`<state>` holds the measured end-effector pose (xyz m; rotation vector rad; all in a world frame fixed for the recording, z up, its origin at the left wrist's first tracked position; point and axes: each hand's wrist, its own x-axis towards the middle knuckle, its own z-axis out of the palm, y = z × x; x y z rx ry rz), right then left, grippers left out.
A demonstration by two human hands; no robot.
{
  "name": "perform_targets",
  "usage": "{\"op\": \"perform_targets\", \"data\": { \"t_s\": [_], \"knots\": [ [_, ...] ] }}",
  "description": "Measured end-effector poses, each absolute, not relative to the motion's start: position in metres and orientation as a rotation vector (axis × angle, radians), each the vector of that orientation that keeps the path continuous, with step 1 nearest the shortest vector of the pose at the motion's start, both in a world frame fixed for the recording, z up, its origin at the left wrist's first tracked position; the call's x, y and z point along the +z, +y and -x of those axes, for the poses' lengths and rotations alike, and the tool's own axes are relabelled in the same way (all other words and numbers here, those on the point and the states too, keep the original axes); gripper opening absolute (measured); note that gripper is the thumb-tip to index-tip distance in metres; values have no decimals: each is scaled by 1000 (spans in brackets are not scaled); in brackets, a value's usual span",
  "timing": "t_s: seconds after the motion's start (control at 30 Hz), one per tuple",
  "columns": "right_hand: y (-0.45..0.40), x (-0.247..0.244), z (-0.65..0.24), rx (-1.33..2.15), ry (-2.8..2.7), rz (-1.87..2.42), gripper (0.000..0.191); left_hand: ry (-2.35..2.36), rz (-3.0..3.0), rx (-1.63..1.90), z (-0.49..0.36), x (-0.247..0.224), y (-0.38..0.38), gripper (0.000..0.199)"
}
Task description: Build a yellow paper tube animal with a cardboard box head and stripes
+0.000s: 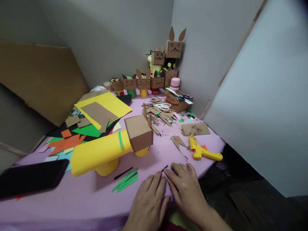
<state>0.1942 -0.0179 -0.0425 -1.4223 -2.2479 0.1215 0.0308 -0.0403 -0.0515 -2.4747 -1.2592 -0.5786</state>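
Observation:
My left hand (pixel 149 199) and my right hand (pixel 186 189) are side by side at the table's front edge, fingertips close together. Between their fingertips a short thin black strip (pixel 164 168) shows, and the fingers press at its near end. To the left lie several green paper strips (pixel 126 182) and another black strip (pixel 123 173). Beyond them stands a yellow paper body (pixel 98 152) on short round legs, with a green band (pixel 120 140) around it and a cardboard box head (pixel 139 133) at its right end.
A yellow glue gun (pixel 204 153) lies on the right, near cardboard scraps (pixel 178 141). White scissors (pixel 162 106) rest on cut cardboard. Cardboard animal figures (pixel 143 83) line the back. Coloured paper (pixel 120 107) and a black phone (pixel 33 178) are on the left.

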Motion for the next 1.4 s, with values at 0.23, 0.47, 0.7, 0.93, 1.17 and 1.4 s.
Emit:
{"op": "perform_targets", "data": {
  "t_s": [0.23,0.47,0.7,0.93,1.17,1.4],
  "knots": [
    [-19,-45,-193,140,-2319,1413,44,-1192,2450,-508,-30,-57,-39,41],
    [-12,-41,-198,85,-2286,1507,39,-1191,2453,-488,-28,-56,-37,41],
    [-10,-39,-200,101,-2284,1544,35,-1201,2401,-577,-20,-57,-46,41],
    [-14,-42,-199,96,-2277,1486,36,-1226,2403,-566,-12,-54,-51,35],
    [-20,-44,-194,106,-2372,1390,35,-1239,2413,-558,-10,-56,-51,35],
    [-6,-43,-207,45,-2274,1515,34,-1179,2431,-545,-7,-58,-52,35]
  ]
}}
